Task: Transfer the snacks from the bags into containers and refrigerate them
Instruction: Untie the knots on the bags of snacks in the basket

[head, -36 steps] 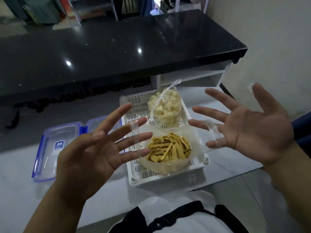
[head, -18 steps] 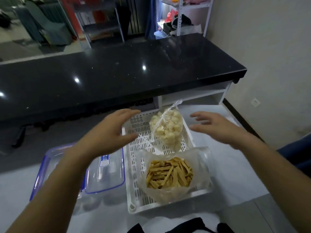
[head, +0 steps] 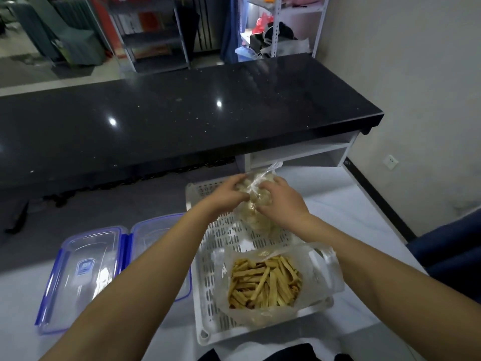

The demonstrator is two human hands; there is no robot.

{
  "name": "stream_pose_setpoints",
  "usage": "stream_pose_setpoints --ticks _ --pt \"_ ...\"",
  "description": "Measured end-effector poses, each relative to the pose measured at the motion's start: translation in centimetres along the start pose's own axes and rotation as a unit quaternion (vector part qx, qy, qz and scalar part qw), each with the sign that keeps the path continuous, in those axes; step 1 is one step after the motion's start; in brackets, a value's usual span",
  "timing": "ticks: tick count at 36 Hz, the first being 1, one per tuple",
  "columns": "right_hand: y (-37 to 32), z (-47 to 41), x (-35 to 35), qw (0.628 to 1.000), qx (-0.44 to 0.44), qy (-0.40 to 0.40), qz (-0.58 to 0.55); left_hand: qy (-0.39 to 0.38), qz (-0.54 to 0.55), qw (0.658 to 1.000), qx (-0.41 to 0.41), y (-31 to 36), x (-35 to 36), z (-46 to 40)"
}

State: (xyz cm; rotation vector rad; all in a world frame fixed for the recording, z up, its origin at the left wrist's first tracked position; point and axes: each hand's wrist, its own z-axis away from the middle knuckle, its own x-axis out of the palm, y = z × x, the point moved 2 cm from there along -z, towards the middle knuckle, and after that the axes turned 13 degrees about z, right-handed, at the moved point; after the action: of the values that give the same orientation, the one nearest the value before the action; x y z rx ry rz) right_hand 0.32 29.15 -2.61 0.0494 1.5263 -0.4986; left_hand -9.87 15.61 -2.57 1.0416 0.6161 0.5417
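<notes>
A white slotted tray (head: 208,285) on the white table holds two clear snack bags. The far bag of pale round crackers (head: 256,201) is tied at the top, and both hands grip it: my left hand (head: 226,196) on its left side, my right hand (head: 282,204) on its right. The near bag of yellow stick snacks (head: 265,282) lies open in the tray's front half, untouched. Left of the tray, a clear container with blue clips (head: 78,277) lies open with its lid (head: 153,241) partly hidden under my left forearm.
A black glossy counter (head: 182,113) runs across behind the table, with a white shelf (head: 304,152) beneath its right end. A wall (head: 416,74) stands at the right and a dark blue seat (head: 453,251) at the right edge. Metal racks stand in the background.
Both hands turned palm-down, moved forward over the tray and closed on the bag of pale crackers. The camera view tilted up, showing more of the room behind the counter.
</notes>
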Motion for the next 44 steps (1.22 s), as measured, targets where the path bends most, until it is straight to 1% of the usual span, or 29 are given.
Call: stream_pose_setpoints --ticks 4,9,12,14,16,19,23,26,29,35,39,41,44 --pt "0.2 0.1 0.5 0.998 -0.008 0.019 -0.058 0.009 0.050 0.998 -0.023 0.1 0.3 1.0" --pt "0.4 -0.1 0.6 0.991 -0.037 -0.001 -0.129 0.050 0.125 0.990 -0.051 -1.4 -0.1 3.6" --pt "0.2 0.2 0.9 0.978 -0.059 -0.034 -0.196 0.068 0.130 0.987 -0.061 -2.3 -0.4 6.3" --pt "0.0 0.3 0.9 0.962 -0.074 -0.076 -0.251 0.071 0.134 0.987 -0.059 -3.0 -0.7 8.2" --pt "-0.1 0.4 0.9 0.950 -0.086 -0.114 -0.277 0.064 0.114 0.990 -0.044 -3.6 -1.1 9.8" --pt "-0.3 0.4 0.9 0.954 -0.108 -0.125 -0.251 0.076 0.013 0.997 0.016 -4.0 -1.9 11.0" --pt "-1.0 0.7 1.0 0.972 -0.151 -0.108 -0.146 0.111 -0.147 0.977 0.106 -3.5 -2.3 10.6" --pt "-1.5 1.0 1.2 0.976 -0.177 -0.093 -0.086 0.119 -0.197 0.964 0.134 -3.0 -1.7 9.7" --pt "-1.9 1.2 1.0 0.979 -0.174 -0.078 -0.072 0.110 -0.241 0.954 0.138 -3.0 -1.0 8.8" --pt "-1.3 1.6 0.4 0.983 -0.155 -0.030 -0.095 0.135 -0.257 0.943 0.161 -3.4 -0.5 7.9" --pt "-0.1 1.7 -0.1 0.983 -0.143 0.005 -0.119 0.135 -0.267 0.938 0.176 -3.5 -0.7 7.7" --pt "0.7 1.7 -0.5 0.983 -0.140 0.010 -0.118 0.138 -0.256 0.940 0.180 -3.5 -0.9 7.8" --pt "2.1 1.8 -1.0 0.985 -0.140 -0.001 -0.100 0.161 -0.210 0.948 0.177 -3.9 -1.7 8.2"
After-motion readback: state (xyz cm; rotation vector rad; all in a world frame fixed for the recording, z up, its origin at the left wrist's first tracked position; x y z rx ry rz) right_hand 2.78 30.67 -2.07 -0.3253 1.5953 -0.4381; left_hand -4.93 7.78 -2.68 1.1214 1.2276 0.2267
